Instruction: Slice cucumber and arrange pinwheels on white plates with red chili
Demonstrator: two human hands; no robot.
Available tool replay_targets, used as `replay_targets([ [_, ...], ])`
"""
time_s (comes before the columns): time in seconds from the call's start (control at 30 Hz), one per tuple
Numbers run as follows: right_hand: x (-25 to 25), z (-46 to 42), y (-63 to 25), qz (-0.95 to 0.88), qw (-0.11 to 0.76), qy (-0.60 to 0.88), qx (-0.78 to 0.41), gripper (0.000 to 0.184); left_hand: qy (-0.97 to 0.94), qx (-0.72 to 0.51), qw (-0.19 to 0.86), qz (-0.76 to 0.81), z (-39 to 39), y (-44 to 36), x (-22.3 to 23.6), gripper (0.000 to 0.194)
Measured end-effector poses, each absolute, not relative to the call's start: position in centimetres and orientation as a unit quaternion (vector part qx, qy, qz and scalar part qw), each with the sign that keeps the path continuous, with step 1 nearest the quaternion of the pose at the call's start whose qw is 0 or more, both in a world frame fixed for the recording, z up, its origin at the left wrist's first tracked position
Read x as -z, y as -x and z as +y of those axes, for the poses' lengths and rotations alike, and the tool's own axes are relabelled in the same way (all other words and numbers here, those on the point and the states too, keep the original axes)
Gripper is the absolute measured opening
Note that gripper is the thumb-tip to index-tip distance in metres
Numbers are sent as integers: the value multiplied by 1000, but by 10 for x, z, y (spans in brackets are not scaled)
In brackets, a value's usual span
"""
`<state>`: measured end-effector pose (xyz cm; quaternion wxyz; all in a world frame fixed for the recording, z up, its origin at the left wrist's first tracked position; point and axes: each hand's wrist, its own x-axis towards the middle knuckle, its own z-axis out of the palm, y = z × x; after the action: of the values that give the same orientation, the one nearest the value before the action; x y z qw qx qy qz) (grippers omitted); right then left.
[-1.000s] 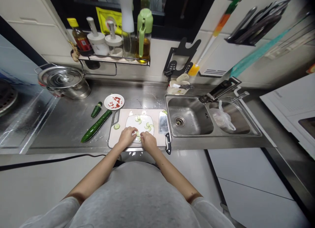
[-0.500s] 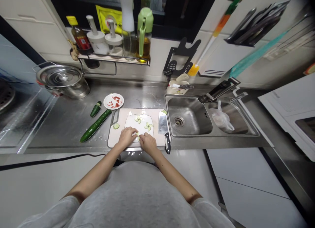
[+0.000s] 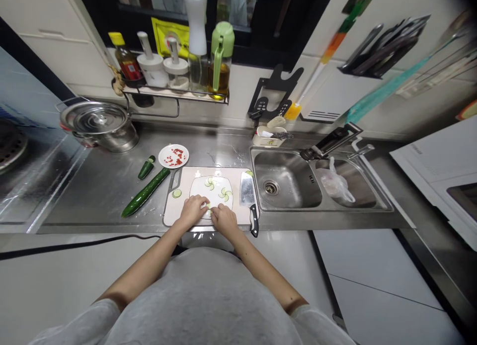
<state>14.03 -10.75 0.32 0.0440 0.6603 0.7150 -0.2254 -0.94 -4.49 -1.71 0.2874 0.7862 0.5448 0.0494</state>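
Observation:
A white square plate (image 3: 201,187) lies on a pale cutting board (image 3: 175,212). Two pinwheels of thin cucumber slices, one at the back (image 3: 209,183) and one at the right (image 3: 225,194), are laid out on it. At the plate's near side, my left hand (image 3: 193,210) and my right hand (image 3: 224,219) almost meet, fingertips closed on small pale-green cucumber slices (image 3: 208,206). My fingers partly hide these slices. Several round slices (image 3: 176,193) rest on the board's left. A cleaver (image 3: 246,191) with a black handle lies on the right side of the board.
Left of the board lie a long cucumber (image 3: 145,193) and a cut cucumber piece (image 3: 145,169). A small white plate (image 3: 173,156) holds red bits. Behind stand a lidded steel pot (image 3: 121,138) and a seasoning rack (image 3: 175,93). A double sink (image 3: 286,181) is to the right.
The camera has tilted slightly, so the counter sits a little lower in the picture. Both hands stay at the plate's near side with almost no movement.

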Motion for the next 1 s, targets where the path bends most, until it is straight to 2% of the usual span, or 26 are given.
replay_targets([
  [0.2, -1, -107, -144, 714, 17, -663, 225, 31, -780, -70, 306, 541, -46, 9, 13, 22],
  [0.37, 1, -108, -150, 698, -36, -676, 233, 36, -739, -165, 338, 559, -46, 18, 15, 22],
  [0.53, 2, -113, -154, 685, -93, -682, 238, 35, -693, -226, 291, 620, -40, 47, 23, 22],
  [0.77, 2, -115, -154, 676, -157, -674, 255, 34, -681, -136, 156, 703, -26, 79, 26, 38],
  [1.0, -2, -111, -153, 670, -184, -671, 259, 34, -683, -85, 132, 713, -12, 81, 28, 37],
])
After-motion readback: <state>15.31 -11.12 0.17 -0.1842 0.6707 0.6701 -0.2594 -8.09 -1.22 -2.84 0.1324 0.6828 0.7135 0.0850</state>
